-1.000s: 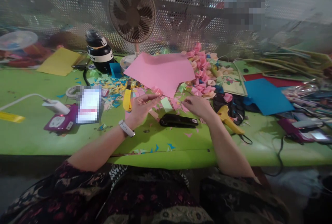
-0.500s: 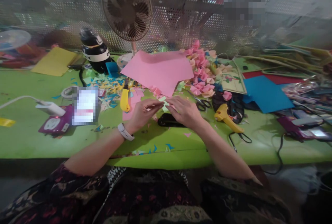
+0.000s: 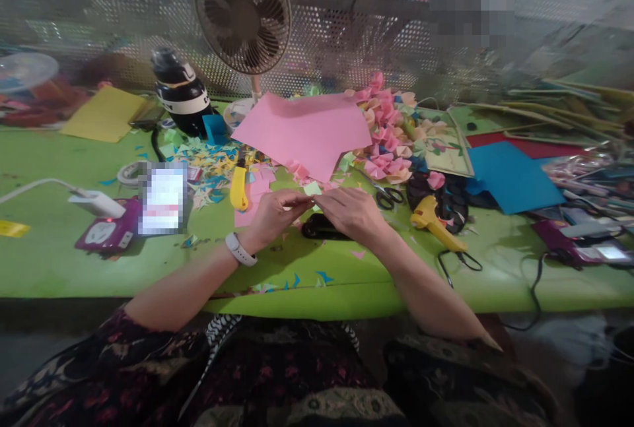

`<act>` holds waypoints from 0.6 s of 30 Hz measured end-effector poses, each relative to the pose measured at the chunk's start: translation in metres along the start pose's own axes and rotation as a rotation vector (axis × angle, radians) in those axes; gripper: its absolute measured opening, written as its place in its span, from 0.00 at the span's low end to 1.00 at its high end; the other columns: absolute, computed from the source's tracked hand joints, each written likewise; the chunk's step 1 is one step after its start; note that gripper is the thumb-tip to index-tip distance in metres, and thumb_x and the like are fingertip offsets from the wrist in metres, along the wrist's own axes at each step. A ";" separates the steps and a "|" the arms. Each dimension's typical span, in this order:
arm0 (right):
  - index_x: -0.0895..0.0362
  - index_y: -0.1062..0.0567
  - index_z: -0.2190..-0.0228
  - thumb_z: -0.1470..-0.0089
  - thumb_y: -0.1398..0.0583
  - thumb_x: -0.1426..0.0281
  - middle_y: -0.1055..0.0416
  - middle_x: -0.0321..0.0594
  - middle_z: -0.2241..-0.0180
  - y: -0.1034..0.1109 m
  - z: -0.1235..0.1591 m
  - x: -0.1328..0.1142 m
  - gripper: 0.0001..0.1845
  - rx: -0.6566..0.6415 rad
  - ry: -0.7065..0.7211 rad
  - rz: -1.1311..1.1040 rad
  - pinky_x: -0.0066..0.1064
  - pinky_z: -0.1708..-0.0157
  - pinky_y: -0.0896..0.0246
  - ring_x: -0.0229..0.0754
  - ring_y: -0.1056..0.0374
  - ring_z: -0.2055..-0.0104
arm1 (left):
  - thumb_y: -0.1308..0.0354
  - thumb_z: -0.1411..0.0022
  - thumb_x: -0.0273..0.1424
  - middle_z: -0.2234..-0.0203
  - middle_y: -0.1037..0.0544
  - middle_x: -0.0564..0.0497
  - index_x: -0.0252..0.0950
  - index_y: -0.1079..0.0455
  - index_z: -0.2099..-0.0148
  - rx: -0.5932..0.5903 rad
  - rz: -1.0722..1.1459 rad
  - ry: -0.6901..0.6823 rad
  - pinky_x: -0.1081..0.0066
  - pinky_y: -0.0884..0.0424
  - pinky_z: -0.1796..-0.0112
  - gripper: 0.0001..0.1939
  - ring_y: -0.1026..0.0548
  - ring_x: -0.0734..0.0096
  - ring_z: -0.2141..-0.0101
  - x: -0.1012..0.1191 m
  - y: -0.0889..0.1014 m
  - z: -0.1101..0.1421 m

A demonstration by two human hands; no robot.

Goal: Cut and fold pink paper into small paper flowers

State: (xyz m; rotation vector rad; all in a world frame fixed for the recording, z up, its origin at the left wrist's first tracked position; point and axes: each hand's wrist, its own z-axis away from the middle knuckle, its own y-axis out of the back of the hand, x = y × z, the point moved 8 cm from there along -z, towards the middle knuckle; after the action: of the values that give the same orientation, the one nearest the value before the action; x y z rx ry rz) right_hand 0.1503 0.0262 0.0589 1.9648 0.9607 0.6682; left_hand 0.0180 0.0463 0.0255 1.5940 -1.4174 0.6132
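Observation:
A small piece of pale green paper [image 3: 312,188] shows just beyond my fingertips. My left hand [image 3: 277,216] pinches it from the left, thumb and fingers together. From the right my right hand [image 3: 354,212] closes on it too, its fingers bent over and hiding most of the paper. A black oblong object [image 3: 324,228] lies on the table under my right hand; what it is I cannot tell. Past the hands spreads a large pink paper sheet [image 3: 307,130]. Left of my left hand lies a yellow cutter [image 3: 238,189], and black-handled scissors [image 3: 389,197] sit right of my right hand.
Folded paper flowers [image 3: 384,130] are heaped behind the scissors. A yellow glue gun [image 3: 438,224] with a cord lies at right, near a blue sheet [image 3: 515,176]. Paper scraps [image 3: 208,166], a phone [image 3: 162,199], a bottle [image 3: 183,100] and a fan [image 3: 242,11] stand left.
My fingertips have drawn closer together over the green paper, and my right fingers now lie flatter across it. The view has shifted slightly; the table items stay put.

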 end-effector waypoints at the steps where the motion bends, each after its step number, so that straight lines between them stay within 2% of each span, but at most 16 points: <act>1: 0.60 0.21 0.58 0.34 0.46 0.73 0.20 0.46 0.64 0.000 0.000 0.000 0.14 -0.004 -0.002 0.000 0.34 0.67 0.33 0.43 0.27 0.64 | 0.35 0.39 0.33 0.67 0.15 0.47 0.38 0.19 0.60 -0.007 -0.010 0.005 0.68 0.23 0.65 0.06 0.19 0.67 0.67 0.000 0.000 0.000; 7: 0.59 0.21 0.58 0.34 0.46 0.74 0.20 0.46 0.62 -0.002 0.002 0.009 0.13 0.024 -0.051 -0.069 0.34 0.62 0.31 0.43 0.26 0.62 | 0.35 0.40 0.34 0.65 0.17 0.45 0.34 0.22 0.56 -0.054 0.021 0.124 0.69 0.22 0.64 0.11 0.19 0.68 0.65 -0.003 -0.001 0.001; 11: 0.57 0.20 0.57 0.35 0.46 0.74 0.20 0.43 0.61 -0.003 0.004 0.016 0.14 0.038 -0.082 -0.083 0.32 0.64 0.31 0.41 0.25 0.62 | 0.39 0.37 0.34 0.64 0.18 0.44 0.33 0.26 0.54 -0.021 0.152 0.232 0.70 0.22 0.62 0.11 0.19 0.68 0.62 -0.010 0.004 0.001; 18: 0.57 0.20 0.56 0.35 0.46 0.76 0.20 0.44 0.60 -0.007 0.005 0.015 0.15 0.047 -0.072 -0.128 0.31 0.64 0.30 0.42 0.25 0.61 | 0.36 0.39 0.39 0.68 0.19 0.48 0.34 0.28 0.55 -0.057 0.378 0.358 0.72 0.23 0.64 0.15 0.20 0.73 0.67 -0.021 -0.006 -0.001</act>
State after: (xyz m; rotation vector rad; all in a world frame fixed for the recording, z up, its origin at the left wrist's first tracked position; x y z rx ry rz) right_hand 0.1602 0.0391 0.0513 1.9360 1.0561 0.5046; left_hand 0.0190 0.0581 0.0067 1.1070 -1.4511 1.0142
